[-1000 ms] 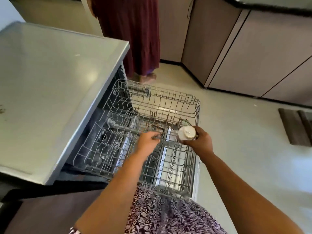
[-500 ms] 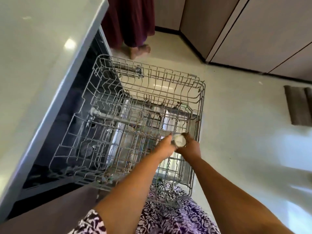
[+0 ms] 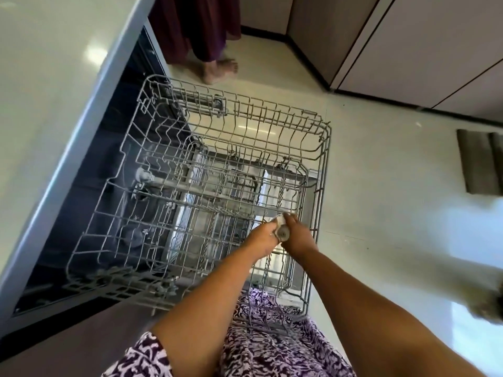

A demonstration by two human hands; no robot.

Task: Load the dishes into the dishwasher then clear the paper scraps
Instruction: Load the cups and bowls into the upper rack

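**A:** What takes up most of my view?

**B:** The pale glossy desk (image 3: pixel 40 91) fills your upper left, with its edge running diagonally down. The pale tiled floor (image 3: pixel 381 186) spreads out to your right. Beige flat-fronted cabinets (image 3: pixel 408 50) line its far side.

**A:** And under the desk?

**B:** The dark dishwasher opening (image 3: pixel 109 172) sits below that edge. The grey wire dishwasher rack (image 3: pixel 245 126) is drawn out of it over the floor. Through its wires you can see another wire layer and shiny metal underneath.

**A:** Anything else around me?

**B:** Your purple-and-white patterned garment (image 3: pixel 272 349) shows at the bottom of the view. A second person stands beyond the rack, and only a maroon skirt (image 3: pixel 196 28) and a bare foot (image 3: pixel 219 70) are in view. A brown mat (image 3: pixel 479 161) lies on the floor at your far right.

**A:** And my hands?

**B:** Both your arms reach forward over the near right part of the rack. Your left hand (image 3: pixel 262 238) and right hand (image 3: pixel 298 235) meet there around a small white round cup (image 3: pixel 282 233). Your right hand has its fingers wrapped round the cup from the right. Your left hand has its fingers curled against the cup's left side.

**A:** Where exactly is the cup?

**B:** It is tipped over, with its round base turned up toward you. It sits between your two hands, above the tines and just inside the rack's right wall. I cannot tell whether it touches the wires.
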